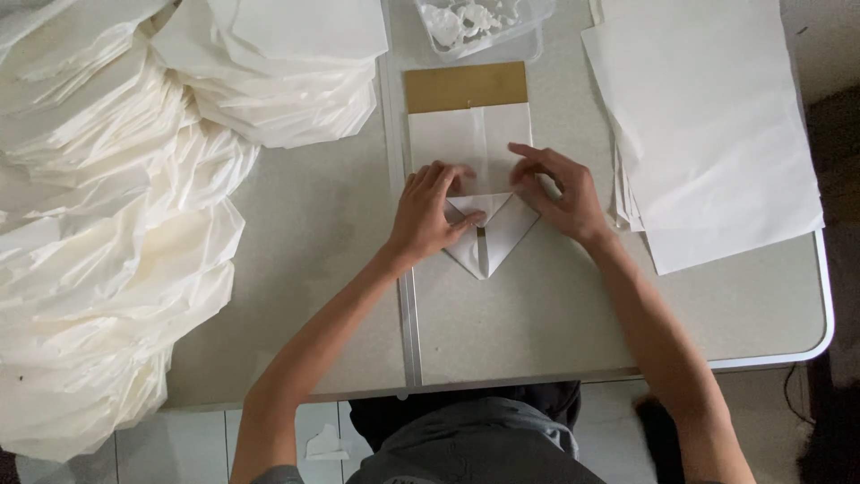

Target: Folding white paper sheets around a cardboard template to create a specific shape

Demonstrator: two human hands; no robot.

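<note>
Heaps of crinkled, translucent white paper bags [98, 224] at the left of the grey speckled table [573, 323]. Flat stack of smooth white sheets [708, 125] at the right. Between them, folded white paper [470, 148] with a pointed lower end over a tan cardboard template [465, 86]. Left hand [430, 215] and right hand [560, 193], fingers spread, pressing flat on the folds, gripping nothing.
</note>
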